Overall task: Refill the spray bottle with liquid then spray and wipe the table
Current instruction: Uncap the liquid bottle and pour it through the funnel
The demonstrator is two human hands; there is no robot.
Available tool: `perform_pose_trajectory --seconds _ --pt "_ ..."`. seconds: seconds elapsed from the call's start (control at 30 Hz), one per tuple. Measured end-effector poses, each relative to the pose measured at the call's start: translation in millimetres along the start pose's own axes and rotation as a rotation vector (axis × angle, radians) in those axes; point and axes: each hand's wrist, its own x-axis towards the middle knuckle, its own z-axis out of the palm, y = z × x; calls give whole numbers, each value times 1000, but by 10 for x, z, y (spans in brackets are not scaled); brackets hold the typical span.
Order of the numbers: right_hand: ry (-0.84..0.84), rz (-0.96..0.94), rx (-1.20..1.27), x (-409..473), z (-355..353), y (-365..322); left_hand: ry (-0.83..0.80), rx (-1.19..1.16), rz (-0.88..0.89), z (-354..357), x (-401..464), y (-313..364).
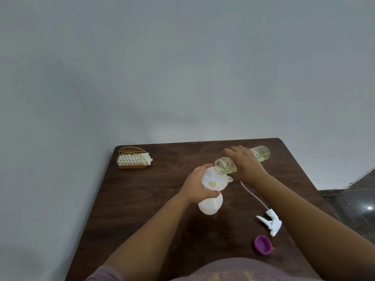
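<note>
dark wood table [142, 199] w/ napkin holder [133, 160], sprayer head [271, 223], purple cap [263, 245].

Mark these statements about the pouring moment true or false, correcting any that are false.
1. The right hand holds the clear bottle of yellowish liquid tilted over the funnel. True.
2. The spray trigger head is screwed onto the white spray bottle. False: it lies on the table, its tube trailing beside the bottle.
3. The left hand grips the spray bottle at the funnel. True.
4. The purple cap is on the pouring bottle. False: it lies on the table near the trigger head.
5. The gold wire napkin holder stands empty. False: it holds white napkins.
</note>
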Motion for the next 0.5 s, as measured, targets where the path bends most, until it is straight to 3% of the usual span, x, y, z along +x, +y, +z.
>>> perform_pose_trajectory --seconds 0.5 --pt "14 -6 -15 8 39 -8 -1 -22 -2 1 -4 -6"
